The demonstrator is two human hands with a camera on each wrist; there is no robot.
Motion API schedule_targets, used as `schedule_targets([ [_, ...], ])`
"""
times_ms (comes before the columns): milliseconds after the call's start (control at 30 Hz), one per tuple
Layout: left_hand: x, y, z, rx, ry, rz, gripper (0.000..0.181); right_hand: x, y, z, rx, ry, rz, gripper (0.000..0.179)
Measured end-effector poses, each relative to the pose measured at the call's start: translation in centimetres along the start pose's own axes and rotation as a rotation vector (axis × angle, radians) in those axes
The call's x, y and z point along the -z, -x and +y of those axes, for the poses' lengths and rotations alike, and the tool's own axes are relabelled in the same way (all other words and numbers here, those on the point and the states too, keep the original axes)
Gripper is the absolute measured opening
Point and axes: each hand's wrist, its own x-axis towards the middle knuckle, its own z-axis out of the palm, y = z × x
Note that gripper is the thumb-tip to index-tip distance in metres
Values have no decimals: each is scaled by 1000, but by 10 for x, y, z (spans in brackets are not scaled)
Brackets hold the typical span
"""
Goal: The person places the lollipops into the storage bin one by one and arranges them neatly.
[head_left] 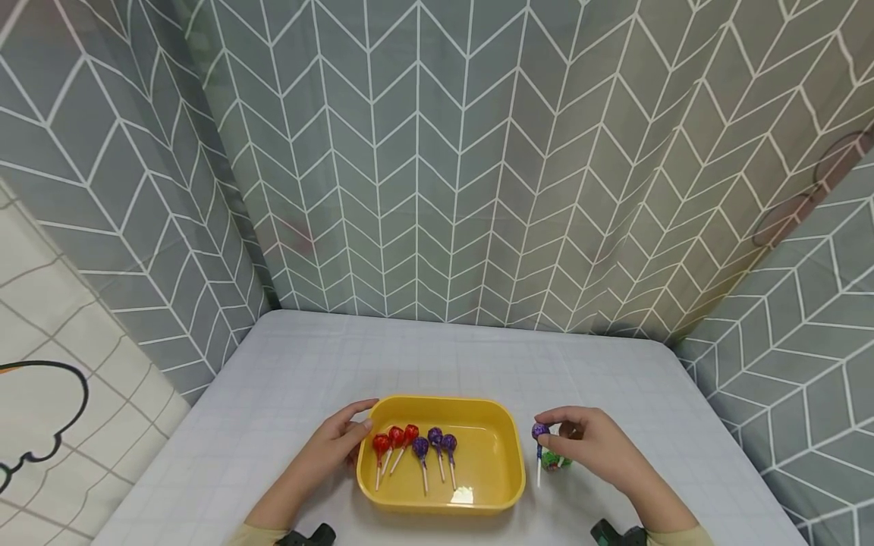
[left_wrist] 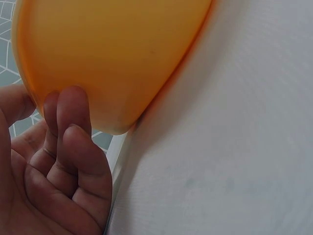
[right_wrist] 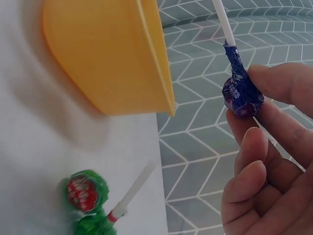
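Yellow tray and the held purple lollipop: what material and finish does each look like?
Tray: likely molded plastic, smooth and glossy; light glares off its floor.
Purple lollipop: wrapper looks like thin plastic film or foil, shiny and crinkled, gathered at the neck. Its stick: plain white and smooth-looking; plastic or paper, can't tell which.

Yellow tray (head_left: pixel 486 455) and green lollipops (right_wrist: pixel 87 192) on white table (head_left: pixel 287 379).

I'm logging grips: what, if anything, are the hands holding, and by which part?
The right hand pinches a purple lollipop by its wrapped head; the left hand grips the yellow tray at its left end.
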Motion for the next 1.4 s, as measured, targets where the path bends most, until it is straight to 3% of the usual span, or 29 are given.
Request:
schedule_targets([
  [567, 0, 1, 3, 4, 1, 4, 50, -10, -21, -18, 76, 55, -49, 29],
  [933, -1, 0, 1, -5, -12, 7, 49, -19, -35, -32, 151, 36, -87, 29],
  [1400, -2, 0, 2, -6, -19, 16, 48, -33, -51, -43, 149, 28, -138, 22],
])
